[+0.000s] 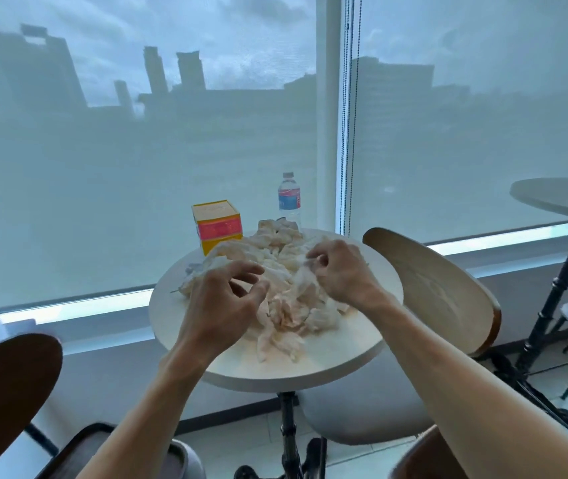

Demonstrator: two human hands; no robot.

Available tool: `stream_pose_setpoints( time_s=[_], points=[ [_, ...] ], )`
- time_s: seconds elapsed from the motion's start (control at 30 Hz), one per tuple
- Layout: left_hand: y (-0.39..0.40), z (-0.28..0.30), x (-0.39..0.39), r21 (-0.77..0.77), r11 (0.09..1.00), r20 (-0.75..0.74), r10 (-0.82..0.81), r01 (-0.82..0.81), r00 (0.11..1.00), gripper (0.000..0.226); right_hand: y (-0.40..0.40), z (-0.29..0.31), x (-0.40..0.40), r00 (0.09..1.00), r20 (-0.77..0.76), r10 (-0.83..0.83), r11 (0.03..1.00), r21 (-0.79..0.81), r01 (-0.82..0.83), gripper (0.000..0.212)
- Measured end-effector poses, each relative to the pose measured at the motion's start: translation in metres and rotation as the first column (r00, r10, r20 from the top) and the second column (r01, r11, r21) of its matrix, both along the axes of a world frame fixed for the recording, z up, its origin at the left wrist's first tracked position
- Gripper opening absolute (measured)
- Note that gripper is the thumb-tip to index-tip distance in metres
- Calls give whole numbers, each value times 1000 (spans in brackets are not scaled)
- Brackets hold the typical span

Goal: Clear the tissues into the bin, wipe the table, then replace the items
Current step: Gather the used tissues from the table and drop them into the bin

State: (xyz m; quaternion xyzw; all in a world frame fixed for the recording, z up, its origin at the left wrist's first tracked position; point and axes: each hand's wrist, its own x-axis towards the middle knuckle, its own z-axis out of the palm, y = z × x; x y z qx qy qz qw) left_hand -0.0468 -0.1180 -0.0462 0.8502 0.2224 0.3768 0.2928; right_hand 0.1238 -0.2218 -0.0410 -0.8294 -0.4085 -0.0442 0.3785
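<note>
Head view: the left hand (222,299) hovers over the near-left side of the crumpled tissues (286,305), its fingers curled loosely and clasping nothing. The right hand (341,271) pinches a tissue at the heap's right side. The heap covers the middle of the round table (310,364). Behind it stand a yellow-and-red box (218,224) and a water bottle (289,198).

The tissues (286,288) cover the table's (327,357) middle, so you find bare room only along its near edge. At the far edge the box (218,224) and bottle (289,198) block you.
</note>
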Motion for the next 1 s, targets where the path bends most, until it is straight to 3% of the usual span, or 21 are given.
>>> stream_pose_setpoints(
  time_s=[0.13,0.23,0.3,0.4,0.47,0.5,0.57,0.63,0.7,0.77,0.87,1.0],
  points=[
    [11,9,10,-10,995,64,-95,95,993,33,-2,32,4,977,-205,59,976,215,-13,10],
    [14,16,24,-23,982,110,-183,187,977,53,1,50,-4,875,-406,262,931,345,-119,14],
    [14,20,34,-54,969,138,-231,240,963,58,3,57,-10,802,-460,382,895,401,-196,16],
    [13,23,44,-82,950,270,-271,302,924,37,5,63,-12,723,-491,486,862,409,-301,20],
    [16,24,47,-64,967,338,-212,247,917,22,5,64,-8,671,-528,520,842,447,-301,19],
    [19,24,48,-57,978,350,-171,203,921,16,5,62,-5,673,-542,503,847,466,-257,18],
    [27,23,49,-88,981,371,-128,172,920,12,7,54,2,785,-497,371,903,389,-180,20],
    [33,23,50,-126,974,381,-130,191,915,13,9,40,7,918,-349,190,980,129,-154,25],
    [36,24,49,-106,976,371,-139,191,918,18,14,23,9,970,-221,101,978,-159,-137,34],
    [36,24,48,-79,978,360,-152,193,920,22,21,7,10,989,-142,42,942,-323,-87,45],
    [37,24,47,-54,984,346,-141,170,928,20,28,-6,11,996,-91,24,932,-358,-56,41],
    [36,25,46,-63,987,365,-118,151,924,22,29,-5,16,999,-48,7,988,-154,-15,21]
  ],
)
